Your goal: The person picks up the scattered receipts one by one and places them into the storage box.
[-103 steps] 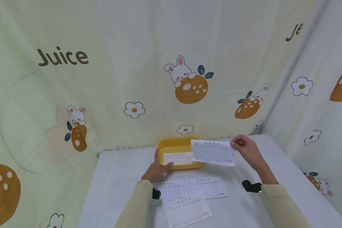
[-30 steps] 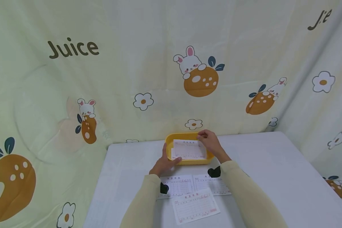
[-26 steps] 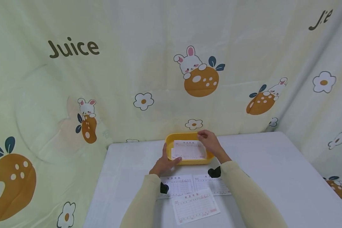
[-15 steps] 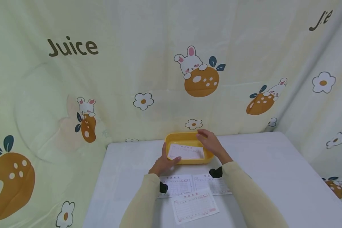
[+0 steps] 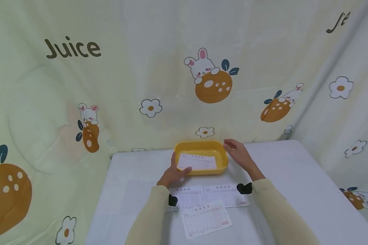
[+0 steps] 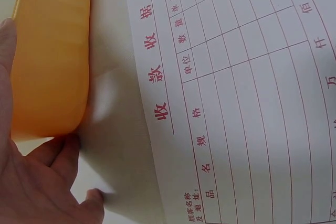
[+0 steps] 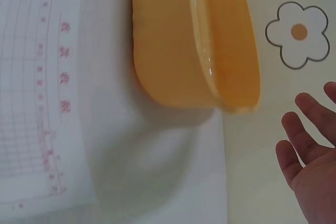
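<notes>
Facing three loose slips (image 5: 207,219), grips the yellow tray (image 5: 199,173) with the left hand (image 5: 173,174); hangs the right hand (image 5: 240,154) just off its right end, empty, fingers loosely spread. Seems between slips, with printed paper (image 5: 197,162) inside; next calls for an edge pinch. Works on a white table (image 5: 135,183) before a rabbit-print curtain (image 5: 119,68).

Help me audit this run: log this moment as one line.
left hand: gripping yellow tray; right hand: empty, beside tray; in tray: printed paper; on table: three forms

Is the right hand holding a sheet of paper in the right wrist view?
No, the visible fingers of the right hand are spread apart with nothing between them.
</notes>
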Demonstrator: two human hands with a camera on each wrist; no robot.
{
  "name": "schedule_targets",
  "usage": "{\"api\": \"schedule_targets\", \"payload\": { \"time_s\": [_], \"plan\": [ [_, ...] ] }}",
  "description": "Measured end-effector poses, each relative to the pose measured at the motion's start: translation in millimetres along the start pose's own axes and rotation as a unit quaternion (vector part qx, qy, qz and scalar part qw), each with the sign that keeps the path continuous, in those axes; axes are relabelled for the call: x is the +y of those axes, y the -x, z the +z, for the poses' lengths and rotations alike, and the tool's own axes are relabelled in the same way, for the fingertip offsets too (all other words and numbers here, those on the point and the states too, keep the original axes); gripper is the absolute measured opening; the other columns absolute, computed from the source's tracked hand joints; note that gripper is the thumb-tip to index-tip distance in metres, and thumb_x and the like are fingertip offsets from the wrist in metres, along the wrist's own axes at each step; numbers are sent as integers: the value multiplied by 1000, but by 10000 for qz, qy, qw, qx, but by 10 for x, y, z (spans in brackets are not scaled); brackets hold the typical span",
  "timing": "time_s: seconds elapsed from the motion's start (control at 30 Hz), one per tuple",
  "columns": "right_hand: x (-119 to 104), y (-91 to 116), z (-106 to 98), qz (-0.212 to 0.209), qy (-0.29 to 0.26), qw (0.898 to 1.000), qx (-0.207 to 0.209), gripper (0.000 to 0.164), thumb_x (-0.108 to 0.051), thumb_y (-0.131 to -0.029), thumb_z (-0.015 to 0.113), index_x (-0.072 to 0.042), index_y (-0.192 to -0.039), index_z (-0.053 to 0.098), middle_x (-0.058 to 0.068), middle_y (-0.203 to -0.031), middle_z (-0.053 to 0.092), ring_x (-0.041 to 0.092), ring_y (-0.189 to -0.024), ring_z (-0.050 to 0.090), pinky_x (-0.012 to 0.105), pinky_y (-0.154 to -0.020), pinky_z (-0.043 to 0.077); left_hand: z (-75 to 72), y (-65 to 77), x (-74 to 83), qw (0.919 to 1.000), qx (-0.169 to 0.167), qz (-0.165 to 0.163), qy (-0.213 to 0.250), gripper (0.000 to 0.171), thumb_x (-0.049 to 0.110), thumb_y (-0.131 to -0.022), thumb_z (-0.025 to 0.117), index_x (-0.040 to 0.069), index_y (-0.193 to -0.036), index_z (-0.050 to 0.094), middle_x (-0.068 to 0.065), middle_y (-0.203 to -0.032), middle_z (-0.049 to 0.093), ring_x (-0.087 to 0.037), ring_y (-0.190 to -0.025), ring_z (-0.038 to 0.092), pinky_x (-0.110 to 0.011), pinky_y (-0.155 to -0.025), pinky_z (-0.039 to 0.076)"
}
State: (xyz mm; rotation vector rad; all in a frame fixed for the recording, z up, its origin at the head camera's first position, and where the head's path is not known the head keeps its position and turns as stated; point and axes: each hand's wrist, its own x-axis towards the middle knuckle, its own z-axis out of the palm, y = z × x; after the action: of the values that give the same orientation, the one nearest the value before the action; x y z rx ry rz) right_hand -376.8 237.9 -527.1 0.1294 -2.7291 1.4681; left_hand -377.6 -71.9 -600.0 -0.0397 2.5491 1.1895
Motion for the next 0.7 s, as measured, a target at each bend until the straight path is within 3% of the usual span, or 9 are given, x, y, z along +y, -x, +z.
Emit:
{"api": "schedule_targets", "payload": {
  "time_s": [0.3,0.33,0.7],
  "plan": [
    [293,259,-188,80,-7,9997,231,50,-26,-116,52,9,-152,49,32,-151,53,48,-142,49,60,-115,43,41,-87,-108,9999,12,114,13,128,78,-85,73,29,-173,-7,-29,-165,40,-54,-140,48,-71,-114,36],
    [319,295,-204,91,-23,9996,271,50,-26,-115,52,9,-151,49,32,-150,54,48,-142,49,60,-115,43,18,-21,-64,9999,-1,80,89,128,76,-85,75,30,-173,-6,-28,-165,40,-53,-141,48,-70,-115,36],
    [522,708,-170,314,-62,9990,318,49,-27,-115,53,8,-149,52,30,-147,58,46,-138,53,59,-112,46,35,84,9,10000,24,87,30,119,65,-94,73,28,-173,-8,-24,-168,36,-51,-145,46,-68,-118,35]
  ]
}}
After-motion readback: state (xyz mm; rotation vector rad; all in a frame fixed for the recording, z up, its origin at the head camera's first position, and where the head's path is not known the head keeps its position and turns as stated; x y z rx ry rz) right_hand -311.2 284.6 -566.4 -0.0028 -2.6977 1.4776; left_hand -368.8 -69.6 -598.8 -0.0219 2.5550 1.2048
